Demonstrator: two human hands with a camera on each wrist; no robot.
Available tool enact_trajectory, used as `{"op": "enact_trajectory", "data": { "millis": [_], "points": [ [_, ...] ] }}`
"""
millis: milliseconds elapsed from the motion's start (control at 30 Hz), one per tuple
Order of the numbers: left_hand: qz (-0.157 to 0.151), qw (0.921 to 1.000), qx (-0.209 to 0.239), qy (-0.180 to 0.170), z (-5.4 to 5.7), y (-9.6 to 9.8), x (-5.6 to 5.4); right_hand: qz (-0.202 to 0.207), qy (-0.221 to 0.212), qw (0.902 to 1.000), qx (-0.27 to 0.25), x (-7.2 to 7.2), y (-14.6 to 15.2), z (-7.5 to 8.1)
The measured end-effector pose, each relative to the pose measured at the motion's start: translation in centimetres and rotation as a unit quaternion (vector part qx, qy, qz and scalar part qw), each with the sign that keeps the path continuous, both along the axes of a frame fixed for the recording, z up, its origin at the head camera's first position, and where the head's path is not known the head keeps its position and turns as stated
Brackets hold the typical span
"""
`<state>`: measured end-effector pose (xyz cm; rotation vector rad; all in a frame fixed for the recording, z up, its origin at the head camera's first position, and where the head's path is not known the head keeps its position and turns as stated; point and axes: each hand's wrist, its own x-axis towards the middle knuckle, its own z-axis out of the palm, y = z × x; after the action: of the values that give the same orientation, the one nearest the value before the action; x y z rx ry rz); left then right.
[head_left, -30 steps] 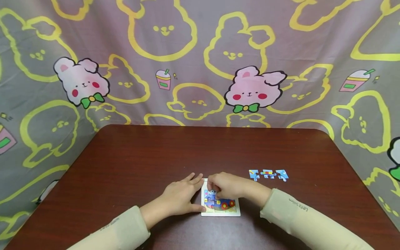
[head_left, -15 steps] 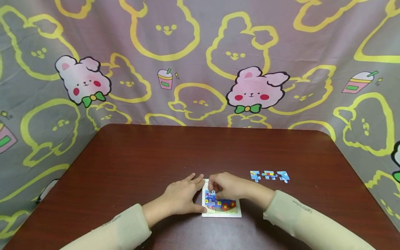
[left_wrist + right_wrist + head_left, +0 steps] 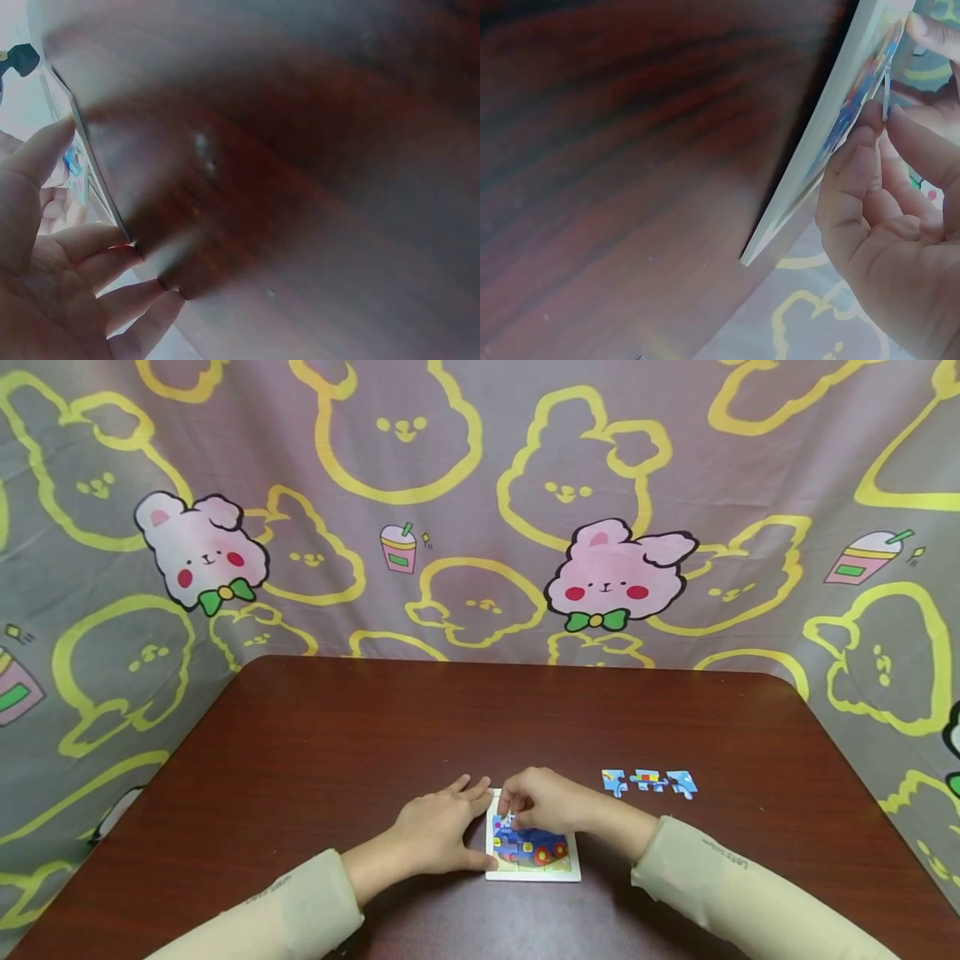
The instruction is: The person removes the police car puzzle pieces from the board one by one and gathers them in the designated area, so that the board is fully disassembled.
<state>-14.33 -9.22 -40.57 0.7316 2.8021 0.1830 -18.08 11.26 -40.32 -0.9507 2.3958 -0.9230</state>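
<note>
A square jigsaw puzzle in a white frame (image 3: 532, 876) lies near the front of the table, with a blue vehicle with red and yellow wheels on its picture. My left hand (image 3: 438, 831) rests at the frame's left side, fingers spread, thumb by the lower left corner. Over the upper part of the puzzle, my right hand (image 3: 546, 797) pinches a puzzle piece between thumb and index finger. The right wrist view shows this puzzle piece (image 3: 886, 94) edge-on, tilted up from the picture. Its printed face is mostly hidden by the fingers.
Three loose blue pieces lie in a row on the brown table (image 3: 360, 735), right of the puzzle: a left piece (image 3: 613, 780), a middle piece (image 3: 647, 779) and a right piece (image 3: 681, 782). A patterned curtain (image 3: 465, 510) hangs behind the table.
My right hand has risen slightly, and the pinched piece now stands tilted at the puzzle's upper left. My left hand keeps its place on the frame. The head view has shifted a little.
</note>
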Motion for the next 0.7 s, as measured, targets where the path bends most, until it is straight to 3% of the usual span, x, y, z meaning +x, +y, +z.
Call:
{"op": "enact_trajectory", "data": {
  "millis": [400, 700],
  "points": [
    [-0.002, 1.0, 0.003, 0.001, -0.1, 0.0, 0.0, -0.019, -0.046, 0.9977, -0.047, -0.3, 1.8, 0.8],
    [-0.005, 1.0, 0.004, 0.004, -0.1, 0.0, -0.1, -0.038, -0.037, 0.9966, -0.063, -0.5, 4.1, 1.1]
  ]
}}
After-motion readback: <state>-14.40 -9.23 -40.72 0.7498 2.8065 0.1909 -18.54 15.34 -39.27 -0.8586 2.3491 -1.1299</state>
